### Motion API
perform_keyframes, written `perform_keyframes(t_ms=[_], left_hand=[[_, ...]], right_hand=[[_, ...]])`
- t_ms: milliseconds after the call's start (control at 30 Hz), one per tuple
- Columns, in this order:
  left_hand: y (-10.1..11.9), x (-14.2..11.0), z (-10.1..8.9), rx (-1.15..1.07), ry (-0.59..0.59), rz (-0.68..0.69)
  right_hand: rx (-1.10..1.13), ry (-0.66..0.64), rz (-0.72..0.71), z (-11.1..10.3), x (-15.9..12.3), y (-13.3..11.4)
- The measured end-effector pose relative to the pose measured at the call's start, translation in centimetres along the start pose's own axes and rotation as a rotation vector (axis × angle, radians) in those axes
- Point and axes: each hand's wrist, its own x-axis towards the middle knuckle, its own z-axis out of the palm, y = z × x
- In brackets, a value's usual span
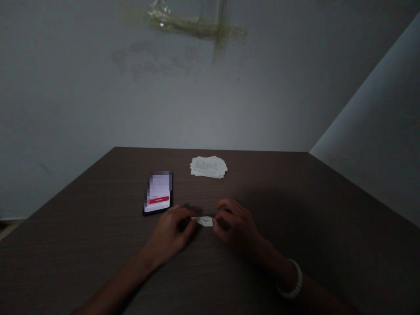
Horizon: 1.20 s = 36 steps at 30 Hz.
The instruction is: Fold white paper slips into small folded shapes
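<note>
My L hand (169, 234) & R hand (234, 223) are close together on the near part of the desk (305, 210). The fingers (191, 217) of both are narrowed to a pinch on a small folded paper piece (206, 221), which sits btwn them, at abt 12 o'clock from my arms. Shadow hides part of the grip, esp. on the L side, so I can't tell exactly how firm it is.

The paper's thin & tiny: too much pull btwn my hands could tear it, & a loose pinch could drop it or let the fold spring open. Dim light + my own shadows make the creases hard to read, so a mistake could go unnoticed.

The phone (159, 192) lies at 11 o'clock, just beside my L hand, so a careless swing could knock it. The stack of printed papers (208, 167) sits further off at 12, loose & slightly fanned, & a stray sweep could scatter it. The white bracelet (293, 280) at 4 o'clock is well clear of the paper.
</note>
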Motion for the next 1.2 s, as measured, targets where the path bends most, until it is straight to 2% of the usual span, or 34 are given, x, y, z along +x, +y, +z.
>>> perform_keyframes(t_ms=[200,500,800,1033,1200], left_hand=[[-0.4,0.2,0.3,0.007,-0.021,-0.042],[-0.5,0.1,0.2,0.038,-0.014,-0.01],[-1.3,-0.3,0.7,0.152,0.133,0.021],[-1.1,-0.4,0.8,0.217,0.262,0.17],[-1.0,-0.4,0.8,0.185,0.355,0.279]], right_hand=[[-0.023,0.066,-0.062,0.0,0.1,-0.1],[-0.028,0.063,-0.04,-0.3,0.0,-0.2],[0.02,-0.077,0.064,-0.4,-0.1,-0.2],[0.087,-0.117,0.13,-0.2,0.2,-0.3],[0.194,-0.084,0.207,0.2,0.2,0.0]])
